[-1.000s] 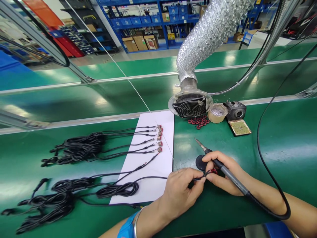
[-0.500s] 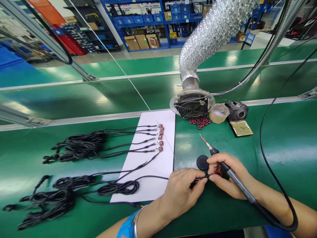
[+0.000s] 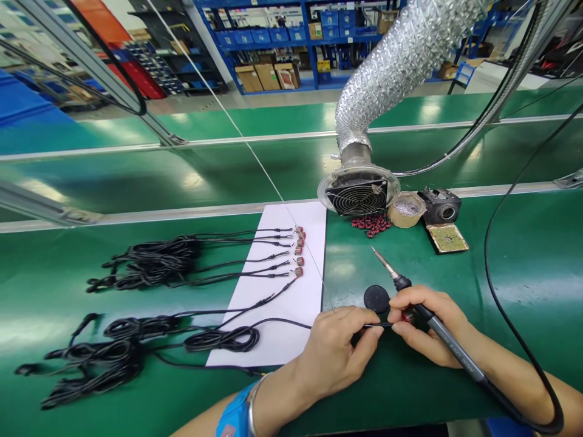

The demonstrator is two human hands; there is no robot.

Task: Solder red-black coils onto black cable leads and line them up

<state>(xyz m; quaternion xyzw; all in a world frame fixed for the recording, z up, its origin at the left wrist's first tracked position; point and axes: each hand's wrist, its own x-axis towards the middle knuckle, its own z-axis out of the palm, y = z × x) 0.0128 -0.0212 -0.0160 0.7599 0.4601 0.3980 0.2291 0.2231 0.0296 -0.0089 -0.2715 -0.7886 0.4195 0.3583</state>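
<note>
Low right of centre, the left hand point(image 3: 339, 343) pinches a black cable point(image 3: 379, 325); the right hand point(image 3: 455, 325) curls around a soldering iron point(image 3: 455, 351), its fingertips apparently gripping the cable's end. The red ring part point(image 3: 407, 316), plainer half a second ago, is now mostly hidden behind them, and the cable lies flatter: the work seems to be in the fingers, as the iron's tip touches nothing. Outward, the black disc point(image 3: 376, 299) and white sheet point(image 3: 291, 346) sit slightly further right in frame.

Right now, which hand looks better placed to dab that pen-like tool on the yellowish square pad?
Probably the right hand: it holds the grey-and-black pen-shaped soldering iron and is nearer the yellowish square pad. The left hand pinches a thin black cable.
</note>
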